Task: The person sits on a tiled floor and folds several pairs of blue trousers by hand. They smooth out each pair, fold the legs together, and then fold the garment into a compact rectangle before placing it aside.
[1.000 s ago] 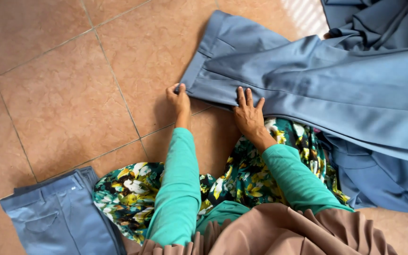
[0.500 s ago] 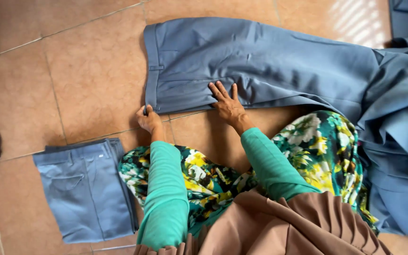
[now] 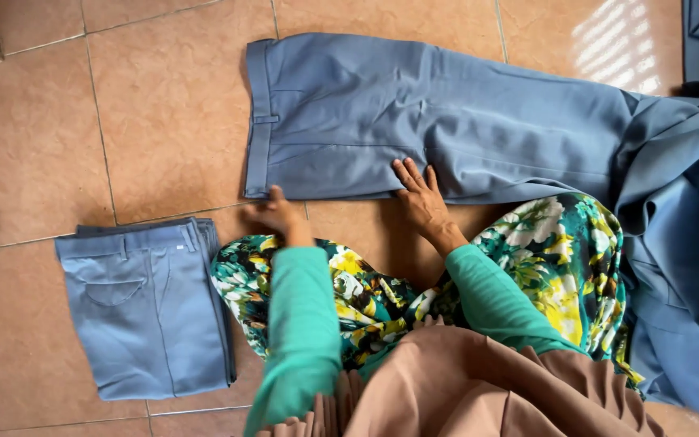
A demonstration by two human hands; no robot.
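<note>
You kneel on the tiled floor (image 3: 155, 121) with blue-grey trousers (image 3: 446, 129) spread flat before you, waistband to the left, legs running right into a heap of more blue cloth (image 3: 681, 243). Your right hand (image 3: 421, 198) lies flat, fingers spread, on the near edge of the trousers around the middle. Your left hand (image 3: 278, 215) sits at the near left corner by the waistband, blurred, so you cannot tell whether it grips the cloth. The hands are apart. A folded pair of blue trousers (image 3: 147, 307) lies to the near left, beside your floral skirt (image 3: 366, 291).
</note>
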